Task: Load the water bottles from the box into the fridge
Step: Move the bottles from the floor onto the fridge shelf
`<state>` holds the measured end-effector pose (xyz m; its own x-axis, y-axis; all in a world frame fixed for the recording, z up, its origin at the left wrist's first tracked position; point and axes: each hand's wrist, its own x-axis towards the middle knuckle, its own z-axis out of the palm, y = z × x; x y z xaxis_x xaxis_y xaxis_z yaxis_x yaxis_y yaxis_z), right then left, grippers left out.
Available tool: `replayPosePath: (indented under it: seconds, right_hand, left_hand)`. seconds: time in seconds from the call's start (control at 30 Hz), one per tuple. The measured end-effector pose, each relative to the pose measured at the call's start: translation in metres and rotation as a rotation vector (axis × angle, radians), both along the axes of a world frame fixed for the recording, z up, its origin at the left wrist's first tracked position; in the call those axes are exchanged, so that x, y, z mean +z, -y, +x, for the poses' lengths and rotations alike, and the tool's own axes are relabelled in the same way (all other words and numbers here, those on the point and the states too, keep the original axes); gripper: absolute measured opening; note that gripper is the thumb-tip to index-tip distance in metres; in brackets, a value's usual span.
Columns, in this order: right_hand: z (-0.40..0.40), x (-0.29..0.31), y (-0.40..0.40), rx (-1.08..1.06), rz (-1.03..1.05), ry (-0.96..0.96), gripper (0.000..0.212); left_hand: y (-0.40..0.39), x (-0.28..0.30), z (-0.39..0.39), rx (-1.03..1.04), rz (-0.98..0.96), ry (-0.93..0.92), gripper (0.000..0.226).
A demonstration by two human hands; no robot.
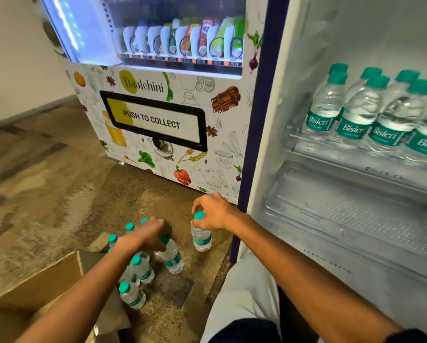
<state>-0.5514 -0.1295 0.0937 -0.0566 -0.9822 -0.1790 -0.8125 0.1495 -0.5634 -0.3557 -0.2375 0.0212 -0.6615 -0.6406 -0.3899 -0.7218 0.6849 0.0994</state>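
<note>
Several small clear water bottles with teal caps [137, 269] stand on the floor beside an open cardboard box [38, 284] at lower left. My left hand [148, 233] grips the neck of one tilted bottle [173, 258] in that cluster. My right hand [213, 212] holds another bottle [202, 236] by its cap, slightly off the floor, near the fridge's edge. The open fridge [306, 70] fills the right side; several bottles [371, 115] stand in rows on its upper shelf.
A snack vending machine [158, 120] stands straight ahead, left of the fridge. Below the loaded shelf is a transparent shelf above a vegetable drawer [343, 219]. My knee in light trousers [247, 293] is low in the middle. The floor is mottled brown.
</note>
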Motion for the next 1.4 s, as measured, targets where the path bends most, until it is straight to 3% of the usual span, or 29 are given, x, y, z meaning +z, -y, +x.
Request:
replayPosePath:
  seconds: [0.53, 0.73, 1.03, 1.2, 1.4]
  right_hand:
    - [-0.074, 0.130, -0.095, -0.283, -0.295, -0.064, 0.035]
    - [-0.107, 0.162, -0.126, -0.388, -0.360, -0.117, 0.053]
    - [-0.142, 0.218, -0.168, -0.517, -0.427, -0.175, 0.061]
    - [-0.160, 0.251, -0.184, -0.655, -0.557, -0.228, 0.057]
    - [-0.182, 0.292, -0.201, -0.732, -0.664, -0.238, 0.060]
  left_hand:
    - [-0.062, 0.163, -0.083, -0.402, 0.151, -0.220, 0.040]
    - [-0.094, 0.209, -0.118, -0.583, 0.186, -0.262, 0.033]
    - [-0.128, 0.273, -0.173, -0.733, 0.256, -0.368, 0.013]
    - [-0.142, 0.309, -0.202, -0.741, 0.208, -0.445, 0.022]
    - [-0.155, 0.350, -0.233, -0.812, 0.089, -0.561, 0.018]
